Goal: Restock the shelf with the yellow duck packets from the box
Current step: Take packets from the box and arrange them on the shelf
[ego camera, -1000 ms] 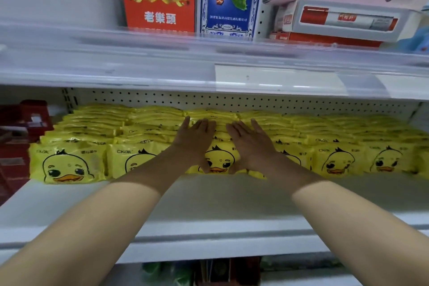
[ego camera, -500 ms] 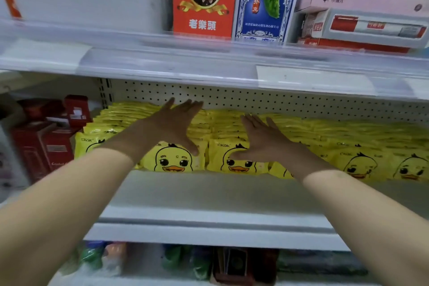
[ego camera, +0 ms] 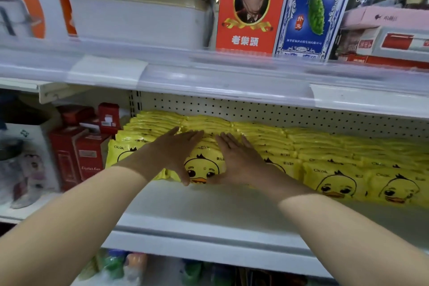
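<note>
Both flat hands (ego camera: 206, 158) press shelved duck packets (ego camera: 336, 179).

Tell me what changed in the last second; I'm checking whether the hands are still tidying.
The left hand and right hand slid left along the yellow duck packets, parted, then closed in flat on either side of the second stack from the left. Nothing was gripped or let go. The packets stayed in rows on the shelf.

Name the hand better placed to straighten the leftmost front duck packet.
Left, probably. The left hand lies flat next to that leftmost packet, by the red boxes; the right hand rests farther right and would have to cross the left.
</note>
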Demonstrator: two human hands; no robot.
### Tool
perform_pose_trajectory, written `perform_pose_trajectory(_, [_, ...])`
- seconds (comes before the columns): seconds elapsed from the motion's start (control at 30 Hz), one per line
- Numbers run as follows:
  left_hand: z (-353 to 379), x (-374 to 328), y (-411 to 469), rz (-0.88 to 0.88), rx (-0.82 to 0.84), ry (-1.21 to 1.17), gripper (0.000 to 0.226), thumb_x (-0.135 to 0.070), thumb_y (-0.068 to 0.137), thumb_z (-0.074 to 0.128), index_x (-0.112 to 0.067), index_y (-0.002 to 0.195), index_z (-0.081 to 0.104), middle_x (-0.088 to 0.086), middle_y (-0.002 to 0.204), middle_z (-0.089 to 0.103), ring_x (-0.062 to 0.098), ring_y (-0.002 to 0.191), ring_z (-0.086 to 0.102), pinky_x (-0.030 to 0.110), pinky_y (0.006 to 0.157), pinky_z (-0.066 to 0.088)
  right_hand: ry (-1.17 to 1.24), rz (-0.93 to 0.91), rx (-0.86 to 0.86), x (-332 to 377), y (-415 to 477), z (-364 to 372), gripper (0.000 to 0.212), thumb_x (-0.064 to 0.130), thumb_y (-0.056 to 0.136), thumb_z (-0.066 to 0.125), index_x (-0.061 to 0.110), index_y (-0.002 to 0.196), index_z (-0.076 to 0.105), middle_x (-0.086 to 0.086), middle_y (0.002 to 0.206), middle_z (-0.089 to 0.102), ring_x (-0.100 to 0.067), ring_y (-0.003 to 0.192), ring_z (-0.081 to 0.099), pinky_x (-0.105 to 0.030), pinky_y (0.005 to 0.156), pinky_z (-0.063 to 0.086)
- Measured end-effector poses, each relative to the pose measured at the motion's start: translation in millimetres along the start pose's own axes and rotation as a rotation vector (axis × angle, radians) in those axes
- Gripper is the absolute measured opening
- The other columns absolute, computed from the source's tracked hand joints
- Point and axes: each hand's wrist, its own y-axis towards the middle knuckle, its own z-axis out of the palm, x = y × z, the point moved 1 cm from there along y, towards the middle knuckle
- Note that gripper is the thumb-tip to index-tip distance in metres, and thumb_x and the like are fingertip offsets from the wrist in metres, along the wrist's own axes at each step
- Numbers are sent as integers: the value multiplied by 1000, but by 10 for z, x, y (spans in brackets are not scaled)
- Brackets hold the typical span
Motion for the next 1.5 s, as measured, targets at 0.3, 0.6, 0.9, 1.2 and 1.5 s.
perform_pose_trajectory(0.3, [6, -26, 65, -29, -21, 17, 146, -65, 53, 82, -15, 155, -11, 7, 164, -4, 22, 151, -5, 40, 122, -1, -62, 53, 43, 81, 161, -118, 137, 81, 60, 71, 10, 157, 4, -7, 166, 4, -19, 153, 3, -45, 124, -2])
perform_pose_trajectory(0.6, [25, -54, 122, -78, -53, 107, 147, -67, 51, 81, -12, 155, -7, 7, 164, 4, 20, 151, 3, 44, 122, 3, -123, 77, 24, 61, 213, 11, 139, 79, 61, 70, 13, 158, -5, -8, 167, -3, -20, 154, -2, -47, 123, -3])
perform_pose_trajectory(0.9, [31, -94, 152, -150, -37, 142, 138, -62, 60, 80, -13, 154, -9, 6, 164, -2, 20, 151, 0, 50, 121, 2, -122, 116, -33, 114, 259, 41, 133, 74, 65, 71, 11, 158, 0, -10, 166, 1, -22, 154, 1, -49, 123, -2])
perform_pose_trajectory(1.2, [-66, -340, -219, -297, -149, 150, 141, -61, 63, 79, -12, 153, -18, 10, 163, -5, 25, 151, -1, 53, 118, -4, -79, 99, 2, 177, -1, -211, 134, 75, 64, 72, 13, 158, 0, -10, 166, 1, -26, 154, -1, -51, 123, -2])
perform_pose_trajectory(1.5, [-488, -481, -1083, -523, -131, -171, 128, -47, 65, 85, -21, 156, -1, 12, 162, 7, 35, 147, 14, 49, 115, 29, 57, 32, -65, 82, -659, -474, 124, 67, 68, 76, 20, 158, 5, -6, 165, 14, -25, 152, 9, -43, 121, 15])
